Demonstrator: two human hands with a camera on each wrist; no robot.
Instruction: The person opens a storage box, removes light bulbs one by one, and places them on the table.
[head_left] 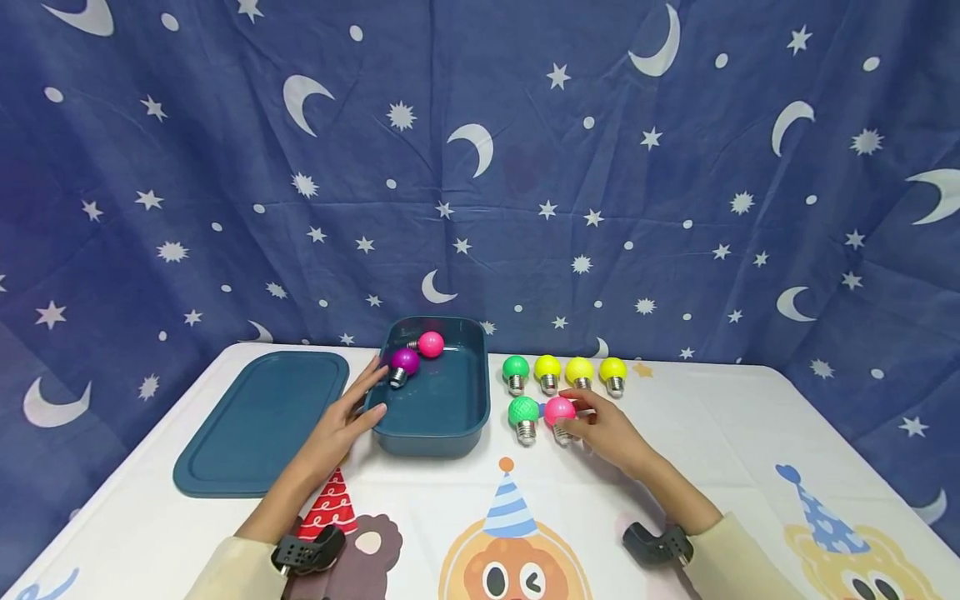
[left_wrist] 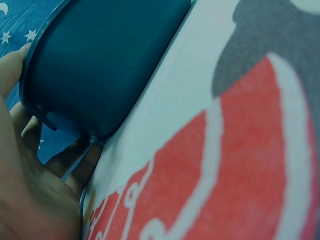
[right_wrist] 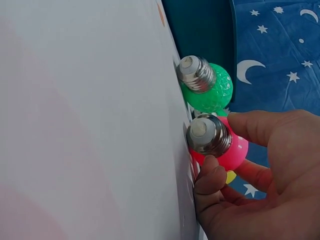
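A pink light bulb (head_left: 558,410) lies on the table with its metal base toward me. My right hand (head_left: 611,433) has thumb and fingers around it, pinching it at the sides in the right wrist view. Just left of it lies a green faceted bulb (right_wrist: 210,92). My left hand (head_left: 341,429) is spread against the left side of a dark teal container (head_left: 431,446), fingertips at its rim. Inside the container are a purple bulb (head_left: 406,361) and another pink bulb (head_left: 431,344). In the left wrist view, straight fingers (left_wrist: 82,167) touch the container's outer wall.
Behind the held bulb stands a row: a smooth green bulb (head_left: 516,368) and three yellow bulbs (head_left: 547,367). A flat teal lid (head_left: 262,417) lies left of the container. The white tablecloth (head_left: 720,433) has cartoon prints; a blue starry curtain (head_left: 525,167) hangs behind.
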